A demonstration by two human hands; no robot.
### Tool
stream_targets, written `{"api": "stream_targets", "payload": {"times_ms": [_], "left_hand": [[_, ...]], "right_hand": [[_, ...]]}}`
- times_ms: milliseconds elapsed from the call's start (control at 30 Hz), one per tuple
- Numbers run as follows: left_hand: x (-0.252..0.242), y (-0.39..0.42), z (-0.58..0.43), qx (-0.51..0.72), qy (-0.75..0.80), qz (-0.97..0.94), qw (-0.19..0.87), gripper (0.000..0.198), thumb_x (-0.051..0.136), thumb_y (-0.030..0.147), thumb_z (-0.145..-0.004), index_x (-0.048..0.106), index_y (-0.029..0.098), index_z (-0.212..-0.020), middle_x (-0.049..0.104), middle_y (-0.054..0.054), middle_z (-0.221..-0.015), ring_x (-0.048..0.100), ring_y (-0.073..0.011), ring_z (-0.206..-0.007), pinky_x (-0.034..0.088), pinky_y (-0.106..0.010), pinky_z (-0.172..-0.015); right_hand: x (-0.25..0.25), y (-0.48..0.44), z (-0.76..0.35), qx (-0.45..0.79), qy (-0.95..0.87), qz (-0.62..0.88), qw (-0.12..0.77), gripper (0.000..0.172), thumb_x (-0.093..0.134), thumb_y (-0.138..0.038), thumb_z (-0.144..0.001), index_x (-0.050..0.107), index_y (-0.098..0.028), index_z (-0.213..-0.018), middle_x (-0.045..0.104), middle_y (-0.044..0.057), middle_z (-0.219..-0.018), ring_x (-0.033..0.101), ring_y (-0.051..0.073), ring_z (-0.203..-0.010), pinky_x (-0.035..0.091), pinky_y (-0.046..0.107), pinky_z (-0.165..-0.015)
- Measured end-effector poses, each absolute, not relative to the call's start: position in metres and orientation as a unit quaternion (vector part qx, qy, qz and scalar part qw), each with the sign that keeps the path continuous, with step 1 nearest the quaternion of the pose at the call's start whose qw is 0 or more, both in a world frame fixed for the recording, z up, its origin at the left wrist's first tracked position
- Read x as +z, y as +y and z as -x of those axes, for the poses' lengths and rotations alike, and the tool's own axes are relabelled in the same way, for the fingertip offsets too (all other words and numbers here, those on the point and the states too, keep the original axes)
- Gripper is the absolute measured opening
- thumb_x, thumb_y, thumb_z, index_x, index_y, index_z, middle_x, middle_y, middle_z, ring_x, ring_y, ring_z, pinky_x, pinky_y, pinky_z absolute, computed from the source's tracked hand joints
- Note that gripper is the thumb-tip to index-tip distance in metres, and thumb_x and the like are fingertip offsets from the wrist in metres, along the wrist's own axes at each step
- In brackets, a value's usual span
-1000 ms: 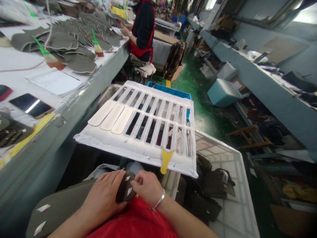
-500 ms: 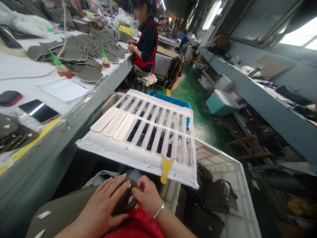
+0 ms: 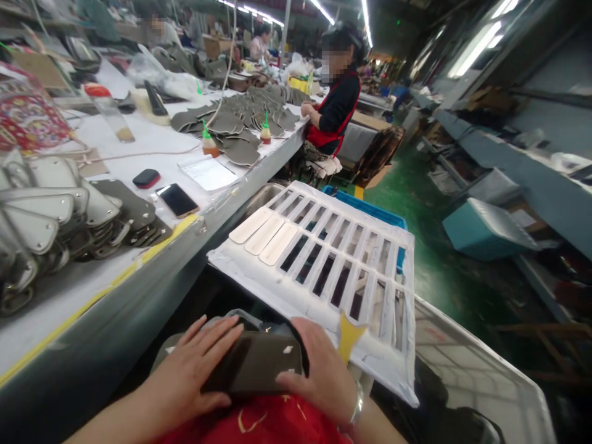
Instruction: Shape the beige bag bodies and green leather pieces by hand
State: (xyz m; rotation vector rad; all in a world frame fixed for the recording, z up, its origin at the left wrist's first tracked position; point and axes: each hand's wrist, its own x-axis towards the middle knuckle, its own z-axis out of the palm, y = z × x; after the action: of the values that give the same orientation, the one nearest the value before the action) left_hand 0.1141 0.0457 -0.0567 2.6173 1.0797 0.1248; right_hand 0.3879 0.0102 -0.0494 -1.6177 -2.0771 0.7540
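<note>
A dark grey-green rounded panel (image 3: 259, 364), with small white marks near its right end, lies crosswise over the red apron (image 3: 259, 422). Flat across its left part rests my left hand (image 3: 203, 361), fingers stretched toward the far edge and thumb near the close edge. My right hand (image 3: 319, 364) clasps the right end, its thumb on the near side and its fingers round the far corner. Just beyond the hands stands a white slotted rack (image 3: 300, 302) bearing three cream strips (image 3: 263, 237). A yellow forked piece (image 3: 350, 336) sits at the rack's front edge.
On the left, a long table (image 3: 222, 225) carries stacked panels (image 3: 41, 222), a phone (image 3: 177, 200), glue bottles (image 3: 210, 143) and grey cut pieces (image 3: 240, 145). A white crate (image 3: 509, 370) stands at right. A co-worker (image 3: 335, 102) sits farther along the table.
The view has swung left and up. The panel now lies more squarely crosswise. My right hand has gone from a pinch at its corner to a wider grasp round its end.
</note>
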Motion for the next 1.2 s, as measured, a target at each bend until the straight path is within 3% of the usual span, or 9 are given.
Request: {"api": "stream_targets", "payload": {"times_ms": [67,133,300,600,800,900,1067,1200], "left_hand": [[-0.058,0.051,-0.096,0.028,0.385,-0.906,0.173,0.097,0.069,0.046,-0.058,0.022,0.024,-0.140,0.039,-0.010,-0.139,0.038,-0.0273,-0.125,0.019,-0.052,-0.107],[-0.061,0.055,-0.088,0.012,0.382,-0.905,0.189,0.095,0.069,0.049,-0.055,0.029,0.022,-0.137,0.045,-0.010,-0.135,0.042,-0.0272,-0.122,0.019,-0.050,-0.107],[-0.064,0.058,-0.090,0.014,0.380,-0.903,0.200,0.085,0.067,0.046,-0.055,0.039,0.019,-0.130,0.050,-0.011,-0.130,0.046,-0.0268,-0.117,0.022,-0.047,-0.105],[-0.055,0.060,-0.097,0.054,0.387,-0.893,0.221,0.071,0.067,0.041,-0.053,0.050,0.019,-0.117,0.059,-0.010,-0.116,0.053,-0.0273,-0.105,0.031,-0.044,-0.098],[-0.058,0.056,-0.074,0.035,0.423,-0.880,0.211,0.087,0.073,0.048,-0.046,0.045,0.021,-0.125,0.053,-0.010,-0.125,0.048,-0.0297,-0.114,0.024,-0.050,-0.104],[-0.067,0.054,-0.048,0.051,0.463,-0.853,0.234,0.089,0.074,0.049,-0.049,0.042,0.023,-0.127,0.048,-0.011,-0.130,0.045,-0.0304,-0.118,0.028,-0.049,-0.103],[-0.066,0.056,-0.027,0.132,0.475,-0.778,0.390,0.069,0.067,0.046,-0.063,0.040,0.024,-0.123,0.055,-0.007,-0.118,0.056,-0.0222,-0.102,0.045,-0.031,-0.087],[-0.061,0.059,-0.031,0.174,0.473,-0.721,0.475,0.053,0.064,0.039,-0.066,0.044,0.024,-0.113,0.059,-0.001,-0.104,0.057,-0.0184,-0.089,0.047,-0.027,-0.078]], "right_hand": [[-0.044,0.021,-0.376,0.252,-0.815,0.498,0.154,0.089,0.062,-0.062,-0.066,0.033,-0.011,-0.132,0.040,0.019,-0.132,0.034,0.032,-0.122,0.027,0.047,-0.103],[-0.047,0.033,-0.364,0.255,-0.851,0.442,0.125,0.095,0.062,-0.065,-0.063,0.032,-0.008,-0.133,0.041,0.019,-0.131,0.035,0.032,-0.121,0.025,0.047,-0.104],[-0.063,0.045,-0.349,0.294,-0.866,0.397,0.080,0.090,0.066,-0.061,-0.060,0.038,-0.008,-0.128,0.048,0.018,-0.123,0.046,0.030,-0.110,0.032,0.044,-0.097],[-0.063,0.040,-0.341,0.290,-0.849,0.434,0.083,0.081,0.070,-0.052,-0.052,0.045,-0.014,-0.119,0.054,0.012,-0.111,0.050,0.027,-0.100,0.036,0.039,-0.090],[-0.054,0.040,-0.342,0.286,-0.844,0.452,0.041,0.094,0.070,-0.063,-0.053,0.040,-0.014,-0.127,0.050,0.014,-0.121,0.047,0.030,-0.106,0.033,0.042,-0.095],[-0.050,0.044,-0.333,0.282,-0.838,0.466,0.027,0.098,0.066,-0.070,-0.052,0.041,-0.013,-0.127,0.050,0.015,-0.121,0.046,0.031,-0.107,0.031,0.044,-0.096],[-0.057,0.047,-0.299,0.255,-0.825,0.504,0.012,0.080,0.056,-0.068,-0.068,0.044,-0.012,-0.124,0.051,0.016,-0.119,0.046,0.033,-0.105,0.033,0.048,-0.093],[-0.063,0.049,-0.283,0.239,-0.824,0.513,-0.007,0.067,0.051,-0.065,-0.074,0.049,-0.014,-0.117,0.055,0.015,-0.110,0.049,0.032,-0.098,0.038,0.048,-0.085]]}}
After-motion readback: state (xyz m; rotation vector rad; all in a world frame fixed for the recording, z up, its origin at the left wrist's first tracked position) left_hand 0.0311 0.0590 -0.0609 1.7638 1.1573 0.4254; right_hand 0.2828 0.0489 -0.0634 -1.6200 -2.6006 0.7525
